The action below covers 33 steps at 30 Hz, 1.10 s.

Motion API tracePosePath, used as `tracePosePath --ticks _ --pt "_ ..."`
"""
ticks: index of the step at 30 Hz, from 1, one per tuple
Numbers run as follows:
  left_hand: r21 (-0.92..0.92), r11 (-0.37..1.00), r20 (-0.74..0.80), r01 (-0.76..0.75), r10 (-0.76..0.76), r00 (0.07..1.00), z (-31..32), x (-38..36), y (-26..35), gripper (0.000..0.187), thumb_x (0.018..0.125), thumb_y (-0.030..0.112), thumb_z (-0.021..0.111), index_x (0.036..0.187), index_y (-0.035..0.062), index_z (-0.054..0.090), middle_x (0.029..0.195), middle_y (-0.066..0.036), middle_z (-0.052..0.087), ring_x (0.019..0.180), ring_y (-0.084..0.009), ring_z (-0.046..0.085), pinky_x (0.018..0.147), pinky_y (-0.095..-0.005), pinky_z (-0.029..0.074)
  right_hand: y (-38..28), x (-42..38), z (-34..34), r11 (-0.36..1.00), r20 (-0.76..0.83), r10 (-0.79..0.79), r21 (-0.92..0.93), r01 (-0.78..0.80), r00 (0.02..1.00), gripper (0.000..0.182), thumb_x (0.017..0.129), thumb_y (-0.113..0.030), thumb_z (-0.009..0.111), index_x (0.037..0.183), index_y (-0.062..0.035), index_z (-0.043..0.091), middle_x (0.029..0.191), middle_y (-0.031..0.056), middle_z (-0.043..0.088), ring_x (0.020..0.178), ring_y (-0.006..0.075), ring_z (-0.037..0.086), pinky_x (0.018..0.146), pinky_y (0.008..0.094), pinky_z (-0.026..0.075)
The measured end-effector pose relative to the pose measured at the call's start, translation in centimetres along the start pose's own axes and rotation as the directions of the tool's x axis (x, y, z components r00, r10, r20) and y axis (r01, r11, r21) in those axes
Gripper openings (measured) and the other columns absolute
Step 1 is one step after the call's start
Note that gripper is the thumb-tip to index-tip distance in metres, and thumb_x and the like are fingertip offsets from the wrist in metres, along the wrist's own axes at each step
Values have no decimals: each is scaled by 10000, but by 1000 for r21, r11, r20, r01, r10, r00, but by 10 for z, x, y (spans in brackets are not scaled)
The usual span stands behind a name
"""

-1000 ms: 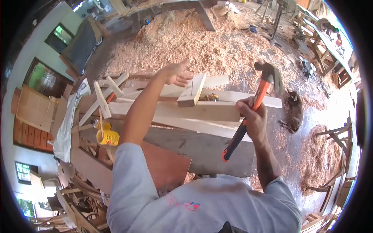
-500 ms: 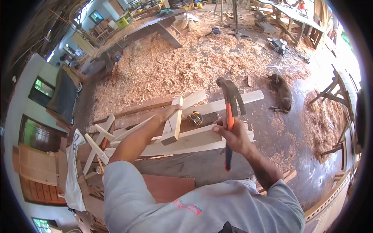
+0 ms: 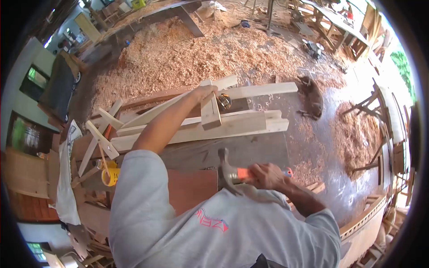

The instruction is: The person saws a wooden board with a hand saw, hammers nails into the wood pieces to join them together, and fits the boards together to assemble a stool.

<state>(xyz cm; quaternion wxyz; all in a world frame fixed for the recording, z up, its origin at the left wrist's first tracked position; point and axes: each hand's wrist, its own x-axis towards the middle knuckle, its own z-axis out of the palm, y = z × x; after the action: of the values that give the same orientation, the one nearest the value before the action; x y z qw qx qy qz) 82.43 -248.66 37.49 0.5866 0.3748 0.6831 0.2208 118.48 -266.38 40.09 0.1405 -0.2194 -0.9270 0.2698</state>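
My left hand [image 3: 204, 92] grips a short pale wooden piece [image 3: 210, 112] near its far end. That piece rests at an angle across long pale boards [image 3: 187, 136]. My right hand [image 3: 267, 175] is closed round the orange and dark handle of a claw hammer [image 3: 227, 171]. The hammer lies sideways close to my shirt, its metal head pointing left, away from the wood. Just right of the wooden piece sits a yellow and black tape measure [image 3: 225, 102].
More wooden pieces [image 3: 103, 139] and a yellow cup-like container [image 3: 110, 176] are at the left. Wood shavings [image 3: 201, 58] cover the floor ahead. A brown dog [image 3: 311, 99] lies right of the boards. A reddish-brown panel [image 3: 192, 190] is in front of me.
The hammer has dropped from upright above the boards to sideways near my body. The wooden piece in my left hand has turned, and the whole view has shifted slightly.
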Motion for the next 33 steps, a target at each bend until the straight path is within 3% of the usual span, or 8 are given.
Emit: tracePosePath --ticks 6,12,15,18,19,23,27,33 --pt "162 985 -183 -52 82 980 4 -18 9 281 688 308 660 854 81 661 773 -88 627 651 -223 605 582 -391 486 -25 1 -13 957 -33 275 108 -270 961 281 929 -354 566 912 -73 559 778 130 638 676 344 645 520 440 492" --pt "176 984 -182 5 27 983 1 -18 25 223 656 250 654 776 63 634 741 -103 636 636 -244 626 582 -389 496 -42 -5 -22 833 -238 -533 20 553 812 334 900 -391 594 887 -58 561 721 117 591 610 334 616 485 429 476" --pt "210 977 -211 29 16 977 -9 13 -12 338 689 339 629 918 91 638 815 -116 631 687 -267 610 618 -439 494 -19 -2 18 921 -210 -387 -45 386 898 383 896 -436 585 831 -60 541 680 102 566 569 311 596 467 415 467" --pt "468 785 -119 -407 512 851 -25 44 -9 436 701 359 612 1028 71 629 930 -174 637 771 -294 621 687 -457 505 -11 17 19 999 -297 -2 -48 -13 955 410 897 -460 579 798 -65 525 622 93 533 519 285 569 450 404 457" --pt "202 950 -235 -239 284 930 9 -35 12 460 703 368 600 1041 57 609 961 -178 625 832 -288 617 729 -453 501 -23 15 33 991 -278 129 6 -133 952 420 897 -468 577 786 -67 519 602 89 523 502 277 560 444 400 454" --pt "219 976 -162 -9 45 986 -13 -1 16 468 701 372 601 1045 55 584 965 -164 617 883 -289 620 754 -450 497 -59 4 -2 802 -315 -580 -54 595 751 428 910 -464 553 854 -40 580 603 168 574 472 303 553 441 414 450" --pt "124 987 -295 -101 134 946 -3 -11 0 443 690 338 615 1031 56 589 946 -141 620 831 -277 618 736 -416 498 18 47 35 979 -224 201 1 -206 954 435 927 -488 511 979 -67 608 628 154 601 557 351 610 465 446 463" --pt "264 964 -174 -35 84 981 -14 -1 13 516 683 384 595 1083 59 574 982 -166 600 833 -294 591 718 -419 477 -15 13 19 988 -194 -142 -80 129 971 472 927 -525 489 863 -66 580 726 161 638 607 374 628 457 459 456"
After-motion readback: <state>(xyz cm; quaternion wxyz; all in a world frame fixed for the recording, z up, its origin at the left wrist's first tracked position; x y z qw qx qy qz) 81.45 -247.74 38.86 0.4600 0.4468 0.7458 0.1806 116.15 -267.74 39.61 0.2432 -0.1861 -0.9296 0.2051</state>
